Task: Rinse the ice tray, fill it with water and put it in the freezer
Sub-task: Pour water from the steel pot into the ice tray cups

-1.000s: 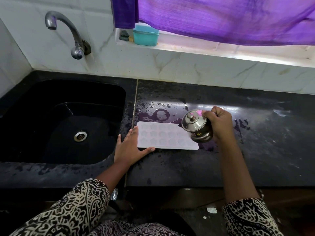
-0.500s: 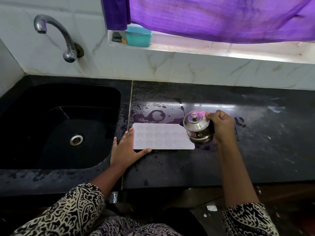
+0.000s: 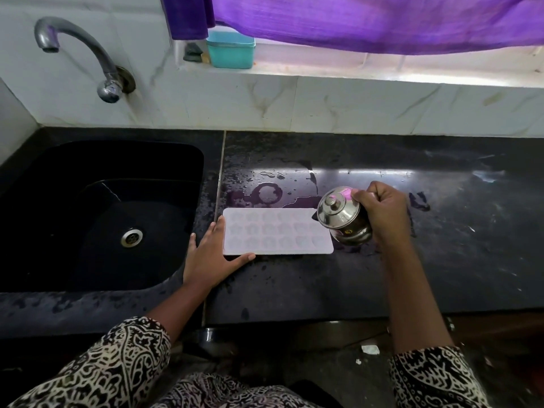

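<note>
Teal box on sill below purple curtain; tap above black sink.

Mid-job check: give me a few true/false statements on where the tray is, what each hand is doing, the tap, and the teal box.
1. The ice tray lies in the sink. False: it lies flat on the black counter, to the right of the sink.
2. The left hand rests with straight fingers at the tray's left end. True.
3. The right hand holds a steel pot tilted toward the tray's right end. True.
4. Water is running from the tap. False: no stream shows below its spout.
5. The teal box sits on the counter beside the tray. False: it sits up on the window ledge.
</note>
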Demonstrator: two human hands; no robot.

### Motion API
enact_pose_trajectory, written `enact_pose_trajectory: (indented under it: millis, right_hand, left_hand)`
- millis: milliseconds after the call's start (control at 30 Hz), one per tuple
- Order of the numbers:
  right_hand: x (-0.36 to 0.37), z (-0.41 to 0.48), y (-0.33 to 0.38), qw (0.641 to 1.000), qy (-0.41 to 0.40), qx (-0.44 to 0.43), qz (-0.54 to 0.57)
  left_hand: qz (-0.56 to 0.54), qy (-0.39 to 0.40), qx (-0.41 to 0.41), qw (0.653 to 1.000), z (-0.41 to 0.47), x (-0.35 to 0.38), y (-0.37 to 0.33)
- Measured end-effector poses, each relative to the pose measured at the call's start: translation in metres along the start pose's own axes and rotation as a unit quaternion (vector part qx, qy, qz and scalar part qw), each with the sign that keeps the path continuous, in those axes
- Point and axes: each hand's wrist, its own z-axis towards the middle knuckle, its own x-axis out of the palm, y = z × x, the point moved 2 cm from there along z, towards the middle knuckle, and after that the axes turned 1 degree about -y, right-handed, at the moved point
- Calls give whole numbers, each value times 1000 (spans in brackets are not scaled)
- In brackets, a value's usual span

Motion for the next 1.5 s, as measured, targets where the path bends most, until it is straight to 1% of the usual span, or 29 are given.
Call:
enact_pose_trajectory:
  millis: [200, 367, 700, 867, 1133, 1500]
  right_hand:
    - [2, 9, -2, 999, 41, 3, -24]
    - [3, 12, -3, 998, 50, 0, -39]
    - [3, 15, 8, 992, 78, -25, -97]
    - [6, 15, 12, 990, 92, -32, -102]
    - [9, 16, 14, 986, 101, -42, -128]
    - [10, 17, 16, 985, 103, -53, -128]
  left_hand:
    - [8, 1, 1, 1000, 0, 1, -1]
    - [11, 9, 0, 1000, 1, 2, 0]
    - [-1, -5, 1, 1000, 1, 1, 0]
    - [0, -8, 3, 1000, 2, 2, 0]
    - [-1, -4, 7, 1000, 3, 3, 1]
    - [-11, 0, 7, 1000, 6, 3, 2]
